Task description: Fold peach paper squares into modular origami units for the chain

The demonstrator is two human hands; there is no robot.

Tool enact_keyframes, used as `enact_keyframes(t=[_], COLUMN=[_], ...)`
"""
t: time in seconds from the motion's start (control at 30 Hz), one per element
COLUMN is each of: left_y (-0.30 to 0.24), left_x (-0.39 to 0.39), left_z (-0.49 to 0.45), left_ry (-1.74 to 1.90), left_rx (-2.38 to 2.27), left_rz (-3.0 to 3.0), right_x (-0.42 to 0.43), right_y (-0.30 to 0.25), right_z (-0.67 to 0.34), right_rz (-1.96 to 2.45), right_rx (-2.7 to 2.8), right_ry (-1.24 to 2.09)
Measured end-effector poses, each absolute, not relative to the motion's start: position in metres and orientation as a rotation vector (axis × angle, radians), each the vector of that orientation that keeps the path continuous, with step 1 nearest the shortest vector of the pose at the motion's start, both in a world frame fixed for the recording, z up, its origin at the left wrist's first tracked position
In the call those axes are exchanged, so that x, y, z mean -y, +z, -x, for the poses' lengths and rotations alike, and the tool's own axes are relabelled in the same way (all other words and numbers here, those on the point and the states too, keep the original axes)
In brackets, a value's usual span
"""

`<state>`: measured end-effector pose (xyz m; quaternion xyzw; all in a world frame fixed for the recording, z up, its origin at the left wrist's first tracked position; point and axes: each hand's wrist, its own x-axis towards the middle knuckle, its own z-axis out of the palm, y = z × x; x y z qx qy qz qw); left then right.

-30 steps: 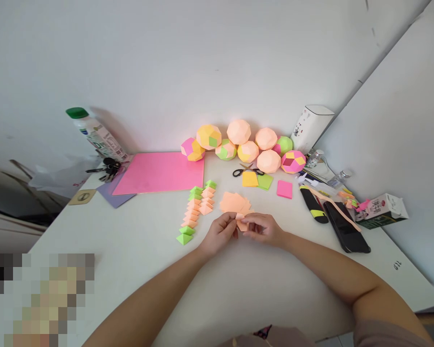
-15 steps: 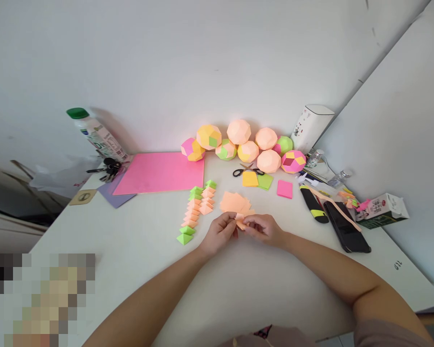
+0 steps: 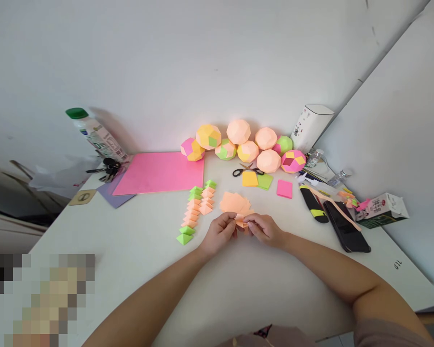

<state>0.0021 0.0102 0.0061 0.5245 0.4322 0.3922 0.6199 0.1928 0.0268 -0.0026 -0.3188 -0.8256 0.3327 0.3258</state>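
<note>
My left hand (image 3: pixel 220 233) and my right hand (image 3: pixel 264 229) meet over the white table (image 3: pixel 130 241), both pinching one small orange paper piece (image 3: pixel 240 220) between their fingertips. Just beyond them lies a fanned stack of orange paper squares (image 3: pixel 233 202). To the left runs a row of folded orange and green paper units (image 3: pixel 196 209). Several paper polyhedron balls (image 3: pixel 248 144) in orange, yellow, pink and green sit against the back wall.
A pink sheet (image 3: pixel 161 172) lies over a purple one at the back left, beside keys (image 3: pixel 108 168) and a green-capped bottle (image 3: pixel 94 132). Scissors (image 3: pixel 246 171), yellow, green and pink note pads, a black marker (image 3: pixel 313 205), a phone (image 3: pixel 345 226) and a carton (image 3: pixel 381 210) lie at the right.
My right hand's fingers have shifted slightly up and left, folding the small orange piece tighter against my left fingertips. Everything else on the table is as before.
</note>
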Motion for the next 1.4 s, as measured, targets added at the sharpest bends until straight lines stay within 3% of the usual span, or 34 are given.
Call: enact_keyframes(t=[1.4], left_y=[0.0068], left_x=[-0.0078], left_z=[-0.0038], left_ry=[0.895], left_rx=[-0.948], left_rz=[-1.324], right_x=[-0.0251], right_y=[-0.001], right_z=[-0.1922], right_rz=[0.859], right_rx=[2.13], right_ry=[0.889])
